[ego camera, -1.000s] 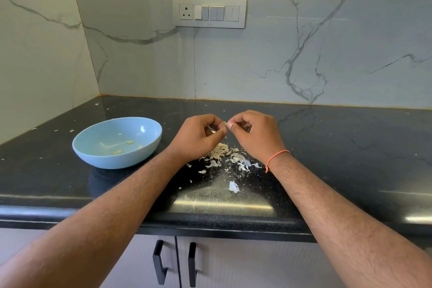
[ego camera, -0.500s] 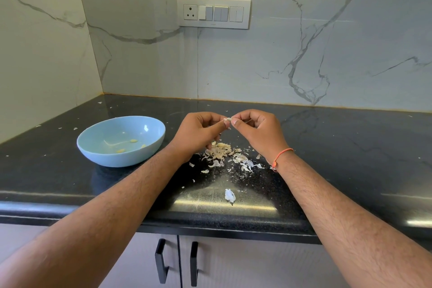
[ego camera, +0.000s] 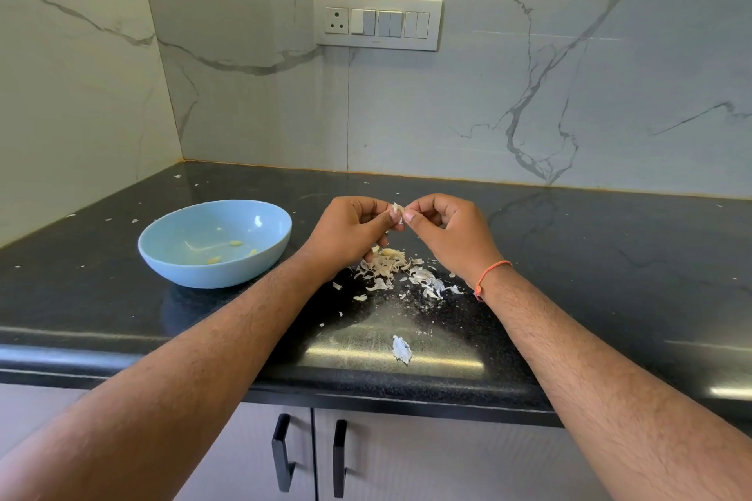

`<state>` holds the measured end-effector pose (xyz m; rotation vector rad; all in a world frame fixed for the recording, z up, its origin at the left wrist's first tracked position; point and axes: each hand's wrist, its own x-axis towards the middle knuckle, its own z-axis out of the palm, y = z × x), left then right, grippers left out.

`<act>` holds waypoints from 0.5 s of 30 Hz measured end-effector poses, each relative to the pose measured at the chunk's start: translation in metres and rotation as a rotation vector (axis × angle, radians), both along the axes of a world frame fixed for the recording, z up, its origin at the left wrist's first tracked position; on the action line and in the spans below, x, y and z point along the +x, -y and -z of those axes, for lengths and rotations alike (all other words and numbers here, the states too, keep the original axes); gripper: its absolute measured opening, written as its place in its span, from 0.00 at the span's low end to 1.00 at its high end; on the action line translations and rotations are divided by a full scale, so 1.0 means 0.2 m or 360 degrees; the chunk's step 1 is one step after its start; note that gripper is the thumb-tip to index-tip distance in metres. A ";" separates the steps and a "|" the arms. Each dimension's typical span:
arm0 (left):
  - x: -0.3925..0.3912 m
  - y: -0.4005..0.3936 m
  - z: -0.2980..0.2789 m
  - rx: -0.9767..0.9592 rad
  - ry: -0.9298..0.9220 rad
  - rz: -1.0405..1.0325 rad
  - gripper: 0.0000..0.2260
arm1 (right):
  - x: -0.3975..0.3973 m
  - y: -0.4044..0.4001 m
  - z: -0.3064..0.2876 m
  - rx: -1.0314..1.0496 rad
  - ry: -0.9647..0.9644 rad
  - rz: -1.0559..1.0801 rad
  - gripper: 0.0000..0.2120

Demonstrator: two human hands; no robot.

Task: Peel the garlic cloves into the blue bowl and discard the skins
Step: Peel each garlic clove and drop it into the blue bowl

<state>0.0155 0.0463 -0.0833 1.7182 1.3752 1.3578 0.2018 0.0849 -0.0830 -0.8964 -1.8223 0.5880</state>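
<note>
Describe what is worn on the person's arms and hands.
Both forearms are bare, with no sleeves in view. The right hand has a thin orange thread bracelet at the wrist. The left hand wears nothing: no rings, watch or gloves show.
</note>
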 end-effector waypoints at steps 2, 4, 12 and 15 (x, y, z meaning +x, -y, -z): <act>0.01 0.00 0.00 0.0025 -0.0066 -0.0002 0.10 | -0.01 -0.01 0.01 -0.0030 0.0003 -0.0002 0.06; 0.01 0.00 0.00 0.0067 -0.0110 0.0005 0.08 | -0.01 -0.02 0.01 -0.0061 0.0033 -0.0011 0.07; 0.01 -0.01 0.01 0.0150 -0.0076 0.0008 0.05 | -0.02 0.00 0.01 -0.0154 0.0131 -0.0050 0.06; 0.01 -0.01 0.01 0.0110 -0.0034 0.0029 0.06 | -0.02 0.01 0.00 -0.0230 0.0055 -0.0114 0.07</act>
